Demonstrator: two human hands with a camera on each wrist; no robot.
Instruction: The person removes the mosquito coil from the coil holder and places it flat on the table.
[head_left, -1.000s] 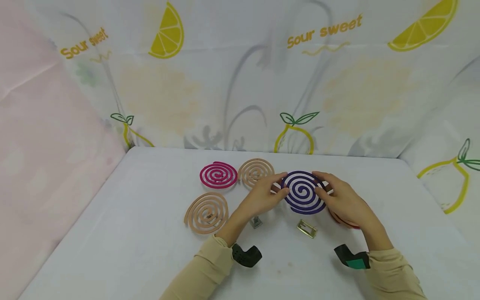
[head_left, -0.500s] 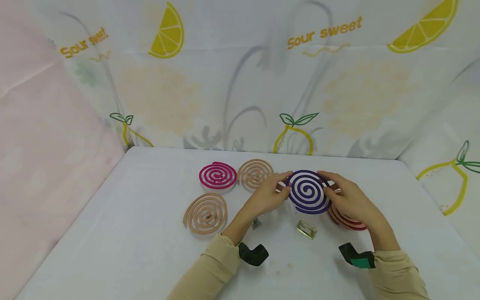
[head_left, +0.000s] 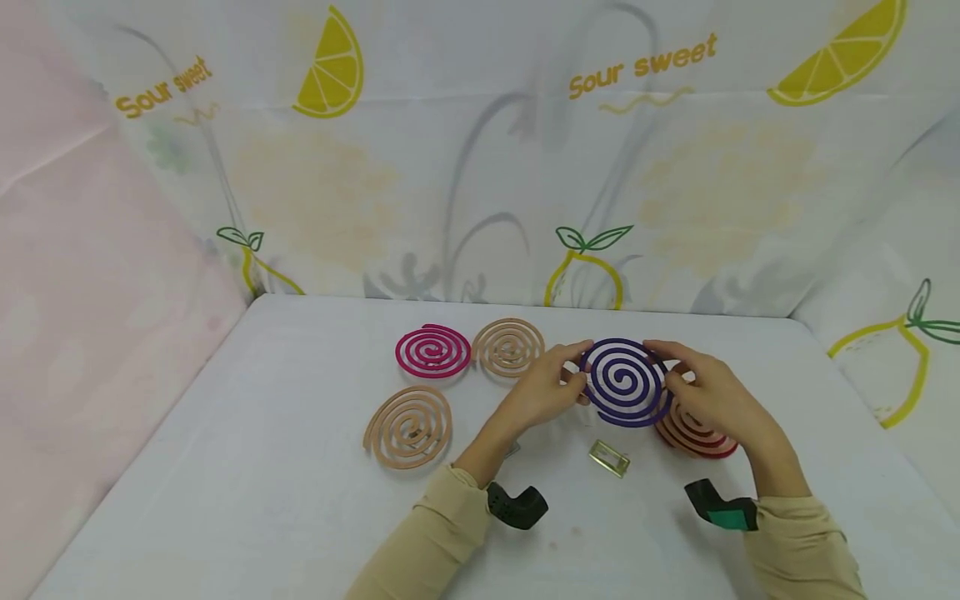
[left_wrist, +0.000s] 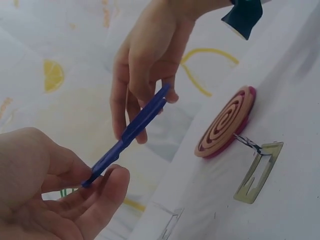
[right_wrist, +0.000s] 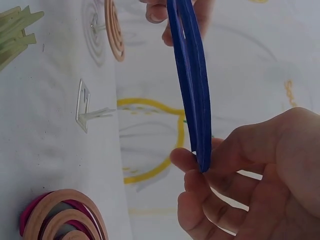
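A dark purple-blue mosquito coil (head_left: 622,380) is held up above the table, its spiral face turned toward me. My left hand (head_left: 543,388) pinches its left edge between thumb and fingers. At the opposite edge, my right hand (head_left: 708,393) grips it the same way. Both wrist views show the coil edge-on, as a blue bar (left_wrist: 131,131) in the left one; in the right one a narrow gap runs along its length. Below and right, a tan coil lies stacked with a red one (head_left: 697,432), partly hidden by the right hand and held coil.
A magenta coil (head_left: 432,352) and a tan coil (head_left: 507,347) sit at the back; another tan coil (head_left: 409,427) is tilted at left. A brass-coloured metal coil stand (head_left: 610,458) lies in front, and a second stand (right_wrist: 82,106) shows in the right wrist view.
Both hands have shifted slightly right with the purple-blue coil between them. More of the tan and red stack shows beneath the right hand, while the left forearm now covers most of the small metal stand.
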